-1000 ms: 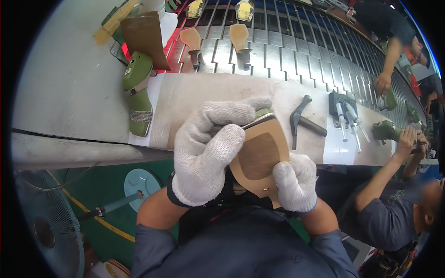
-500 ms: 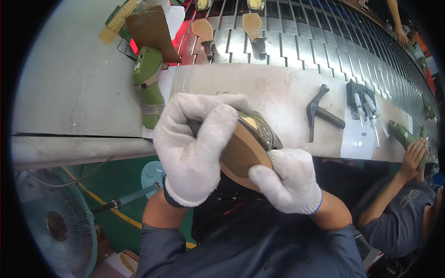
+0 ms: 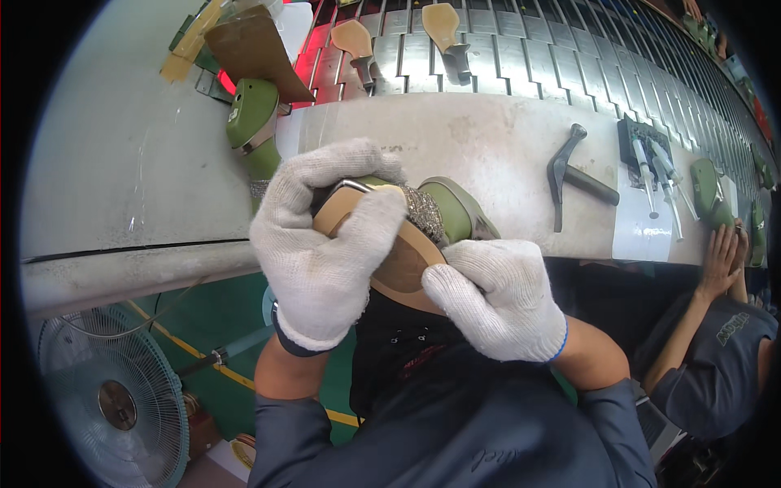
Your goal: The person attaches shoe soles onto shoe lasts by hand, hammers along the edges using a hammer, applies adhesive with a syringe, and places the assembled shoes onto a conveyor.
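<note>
Both my hands wear white knit gloves and are closed on a tan shoe sole (image 3: pixel 409 259) in front of me. My left hand (image 3: pixel 321 244) wraps its upper left end, with the thumb pressed on the sole's face. Along the lower right edge, my right hand (image 3: pixel 500 301) pinches the sole between thumb and fingers. Behind the sole is a green shoe last (image 3: pixel 455 205) with a glittery strap (image 3: pixel 425 213) across it; my left fingers reach round its far side. Whether sole and last are joined cannot be seen.
Another green last (image 3: pixel 250 118) stands left by a brown board (image 3: pixel 252 47). Two heeled soles (image 3: pixel 352 39) lie on the metal slat conveyor (image 3: pixel 521 69). A hammer (image 3: pixel 590 185) and syringes (image 3: pixel 651 175) lie right, near a co-worker's hands (image 3: pixel 720 264). A fan (image 3: pixel 118 405) stands lower left.
The sole and last have tilted in my hands, so more of the green last and glittery strap shows. My left thumb sits higher on the sole. The co-worker's hands have shifted around their green last.
</note>
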The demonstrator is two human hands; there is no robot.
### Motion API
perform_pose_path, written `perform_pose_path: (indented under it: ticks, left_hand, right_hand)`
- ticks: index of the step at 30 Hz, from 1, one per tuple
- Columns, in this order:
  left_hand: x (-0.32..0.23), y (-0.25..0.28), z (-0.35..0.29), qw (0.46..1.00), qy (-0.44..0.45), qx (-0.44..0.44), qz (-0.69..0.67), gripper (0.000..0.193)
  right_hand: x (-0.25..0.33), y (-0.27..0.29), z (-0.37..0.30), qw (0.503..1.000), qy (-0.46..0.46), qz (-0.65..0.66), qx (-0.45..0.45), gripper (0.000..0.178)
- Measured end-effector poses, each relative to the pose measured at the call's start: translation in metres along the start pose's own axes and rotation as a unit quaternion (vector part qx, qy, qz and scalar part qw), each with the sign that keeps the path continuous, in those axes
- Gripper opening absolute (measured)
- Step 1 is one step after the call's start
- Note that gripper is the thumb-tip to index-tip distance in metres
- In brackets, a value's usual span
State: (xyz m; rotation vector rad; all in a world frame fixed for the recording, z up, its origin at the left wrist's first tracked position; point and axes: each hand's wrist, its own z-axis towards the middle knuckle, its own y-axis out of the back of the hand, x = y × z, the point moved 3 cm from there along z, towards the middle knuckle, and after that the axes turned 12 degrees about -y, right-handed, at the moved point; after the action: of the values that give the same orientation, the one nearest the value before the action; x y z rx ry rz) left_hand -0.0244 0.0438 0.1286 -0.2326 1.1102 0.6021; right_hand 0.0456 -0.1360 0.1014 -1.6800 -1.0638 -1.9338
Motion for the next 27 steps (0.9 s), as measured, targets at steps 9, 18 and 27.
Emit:
perform_pose_path:
  ticks: [9, 18, 27]
  left_hand:
    - [-0.012, -0.016, 0.022, 0.998, -0.02, 0.049, -0.017, 0.018]
    - [0.125, -0.048, 0.006, 0.898, 0.17, 0.017, -0.406, 0.053]
    - [0.182, -0.025, 0.04, 0.968, 0.07, -0.115, -0.21, 0.034]
  right_hand:
    - [0.021, 0.038, -0.002, 0.981, 0.029, -0.152, -0.12, 0.027]
    - [0.02, 0.113, 0.011, 0.991, -0.054, -0.017, -0.124, 0.057]
    - [-0.127, 0.009, -0.05, 0.941, -0.184, 0.268, -0.09, 0.057]
